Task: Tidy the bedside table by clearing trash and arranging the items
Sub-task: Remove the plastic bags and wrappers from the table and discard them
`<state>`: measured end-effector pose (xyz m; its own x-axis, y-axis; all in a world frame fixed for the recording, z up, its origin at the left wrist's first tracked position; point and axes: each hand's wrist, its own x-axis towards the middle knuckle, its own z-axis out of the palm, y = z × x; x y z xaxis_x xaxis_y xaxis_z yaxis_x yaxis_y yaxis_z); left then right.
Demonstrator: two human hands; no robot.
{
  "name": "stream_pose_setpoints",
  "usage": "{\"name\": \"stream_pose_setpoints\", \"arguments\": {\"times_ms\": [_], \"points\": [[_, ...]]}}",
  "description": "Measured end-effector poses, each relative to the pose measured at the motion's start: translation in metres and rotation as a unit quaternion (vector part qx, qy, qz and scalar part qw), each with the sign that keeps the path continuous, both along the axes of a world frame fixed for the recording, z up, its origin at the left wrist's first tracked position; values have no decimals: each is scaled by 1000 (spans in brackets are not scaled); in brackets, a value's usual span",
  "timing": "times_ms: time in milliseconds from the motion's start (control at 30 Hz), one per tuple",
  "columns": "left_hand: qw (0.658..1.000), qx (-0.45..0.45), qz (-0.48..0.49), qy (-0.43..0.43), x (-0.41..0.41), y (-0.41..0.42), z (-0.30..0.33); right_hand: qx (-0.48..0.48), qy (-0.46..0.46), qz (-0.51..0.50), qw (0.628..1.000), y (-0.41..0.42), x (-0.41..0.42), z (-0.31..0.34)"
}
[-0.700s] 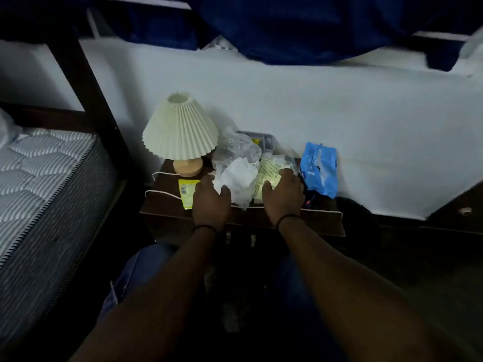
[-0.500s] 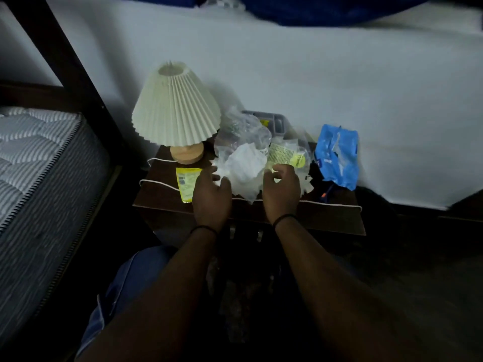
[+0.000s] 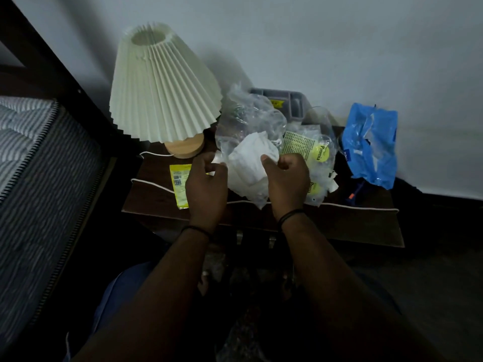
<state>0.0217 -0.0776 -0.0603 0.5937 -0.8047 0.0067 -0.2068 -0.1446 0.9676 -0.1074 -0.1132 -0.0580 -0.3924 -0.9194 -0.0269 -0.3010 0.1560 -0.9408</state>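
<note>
Mattress [image 3: 31,158] noted at the left edge of the frame, beside a dark bed post. Table [image 3: 339,226] at centre, dark-topped, set against the pale wall.

Upper left of the table: pleated lamp [image 3: 162,82] on a wooden base, its white cord [image 3: 154,184] trailing across the table front. Just below the lamp base a yellow sachet [image 3: 178,186] lies flat, partly covered by the left hand [image 3: 206,184].

Left hand: fingers curled, thumb and forefinger closed on the left edge of the clear plastic bag [image 3: 248,121]. Right hand [image 3: 287,181]: fingers curled inward, the white tissue wad [image 3: 251,160] pinched at its right side. The trash heap is thus held between both hands at mid-frame, resting on the table.

Behind the heap, a grey organiser tray [image 3: 292,100] is seen against the wall. Right of the right hand, a clear wrapper with yellow-green print [image 3: 311,150] lies touching the heap. Far right, a crumpled blue packet [image 3: 371,145] leans at the wall.

Step judged in hand: trash being gathered; nothing yet cleared. Next move judged to call for bag and tissue to be bunched together and lifted clear without the cord or lamp being snagged; printed wrapper and blue packet remain to be collected.
</note>
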Motion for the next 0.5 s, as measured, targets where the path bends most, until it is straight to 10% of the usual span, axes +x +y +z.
{"name": "stream_pose_setpoints", "arguments": {"times_ms": [333, 500], "points": [[989, 3, -45, 139, -7, 11, 18, 24, -238, 21, 971, 15, -16, 23], [920, 29, -169, 351, -5, 13, 29, 33, -241, 86, 966, 28, -23, 31]]}}
